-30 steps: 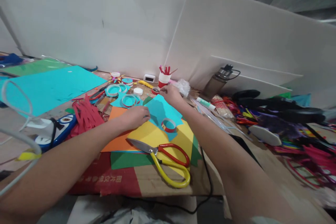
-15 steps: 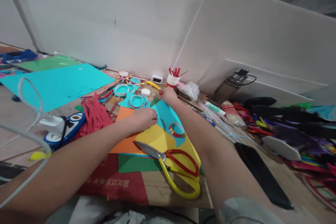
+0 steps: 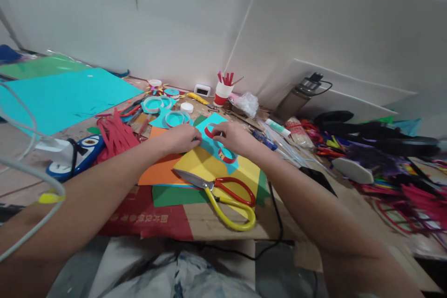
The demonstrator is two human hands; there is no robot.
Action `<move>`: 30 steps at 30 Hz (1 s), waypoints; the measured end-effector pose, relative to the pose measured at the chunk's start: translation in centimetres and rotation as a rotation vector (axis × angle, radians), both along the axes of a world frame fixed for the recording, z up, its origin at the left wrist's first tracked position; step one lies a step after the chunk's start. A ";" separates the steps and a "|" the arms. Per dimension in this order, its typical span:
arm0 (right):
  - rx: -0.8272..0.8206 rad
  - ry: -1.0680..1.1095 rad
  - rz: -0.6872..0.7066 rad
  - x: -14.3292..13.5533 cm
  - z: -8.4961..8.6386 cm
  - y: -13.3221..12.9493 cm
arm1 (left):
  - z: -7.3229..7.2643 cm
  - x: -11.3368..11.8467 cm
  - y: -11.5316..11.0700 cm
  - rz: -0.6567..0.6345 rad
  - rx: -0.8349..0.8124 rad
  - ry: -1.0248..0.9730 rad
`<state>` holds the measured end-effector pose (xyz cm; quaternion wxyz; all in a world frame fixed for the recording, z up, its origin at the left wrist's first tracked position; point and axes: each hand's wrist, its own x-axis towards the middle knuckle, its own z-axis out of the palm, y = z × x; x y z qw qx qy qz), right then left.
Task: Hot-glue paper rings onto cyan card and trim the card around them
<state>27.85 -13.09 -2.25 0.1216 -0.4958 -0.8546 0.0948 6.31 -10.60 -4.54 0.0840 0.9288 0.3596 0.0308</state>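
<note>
My right hand (image 3: 232, 136) pinches a red paper ring (image 3: 210, 130) over a blue paper sheet (image 3: 213, 120). Another red ring (image 3: 226, 155) stands on the same sheet, just below that hand. My left hand (image 3: 184, 138) rests at the left edge of the blue sheet with its fingers curled; what they hold, if anything, is hidden. Yellow paper (image 3: 199, 163) and orange paper (image 3: 157, 167) lie underneath. Large scissors (image 3: 209, 185) with red and yellow handles lie across the yellow paper.
Left stand white-rimmed rings on blue paper (image 3: 159, 118), red strips (image 3: 117, 135) and a blue device (image 3: 87, 153). Behind are a white lid (image 3: 186, 107), a yellow cutter (image 3: 197, 98) and a cup of red strips (image 3: 223, 92). A bottle (image 3: 296, 98) stands right, near crumpled plastic (image 3: 247, 104).
My right hand has come back toward me from the far edge of the blue sheet and is now on a red ring there. My left hand stays close to the sheet's left edge. The view has shifted.
</note>
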 end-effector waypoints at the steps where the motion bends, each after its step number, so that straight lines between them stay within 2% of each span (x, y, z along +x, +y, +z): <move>1: -0.008 -0.016 -0.003 0.0 -0.1 -0.4 | 0.1 -0.1 0.1 -0.013 -0.008 0.000; 4: -0.001 -0.062 -0.014 -0.3 -0.3 -0.9 | 0.4 -0.6 0.5 -0.027 -0.009 -0.030; 9: 0.022 -0.137 -0.021 -0.9 -1.1 -1.3 | 0.8 -1.5 1.3 0.052 0.095 -0.182; 17: -0.005 -0.232 -0.040 -1.7 -1.7 -1.6 | -0.9 -1.7 2.2 0.021 0.097 -0.148; 21: 0.038 -0.035 -0.041 -0.6 -0.8 -1.7 | -1.2 -1.6 2.3 0.006 0.101 -0.122; 24: 0.098 0.153 -0.127 1.0 0.2 -2.2 | -0.9 -1.5 2.2 0.032 0.110 -0.131; 27: 0.168 0.298 -0.246 2.5 0.5 -3.0 | -0.3 -1.4 2.0 0.117 0.133 -0.247; 30: 0.171 0.411 -0.304 3.6 -0.1 -3.8 | 0.3 -1.5 1.8 0.255 0.146 -0.409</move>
